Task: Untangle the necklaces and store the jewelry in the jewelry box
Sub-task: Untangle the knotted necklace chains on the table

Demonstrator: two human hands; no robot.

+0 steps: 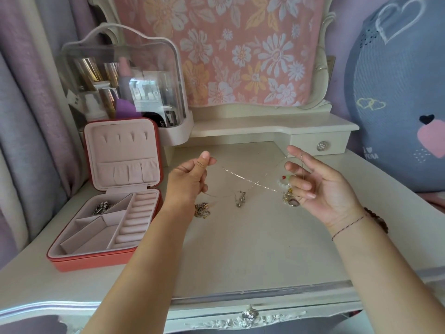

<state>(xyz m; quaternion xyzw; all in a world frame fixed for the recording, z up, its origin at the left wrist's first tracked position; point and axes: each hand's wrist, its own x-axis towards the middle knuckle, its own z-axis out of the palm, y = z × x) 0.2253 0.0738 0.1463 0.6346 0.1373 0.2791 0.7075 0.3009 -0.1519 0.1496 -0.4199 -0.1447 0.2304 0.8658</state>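
A thin silver necklace chain (243, 177) is stretched in the air between my hands above the dressing table. My left hand (190, 177) pinches one end between thumb and forefinger. My right hand (310, 182), palm up with fingers spread, has the chain looped over its fingers. A small silver pendant (240, 198) hangs from the chain near the tabletop. The coral jewelry box (72, 259) stands open at the left with silver jewelry (102, 208) in a back compartment. A gold chain pile (202, 210) lies by my left wrist. A ring and beaded charm (290, 200) sit under my right fingers.
A clear cosmetics organizer (125, 78) stands behind the box. A raised shelf with a small drawer (320, 141) runs along the back. A large blue plush cushion (397, 92) leans at the right. The cream tabletop (252, 249) stretches toward its front edge.
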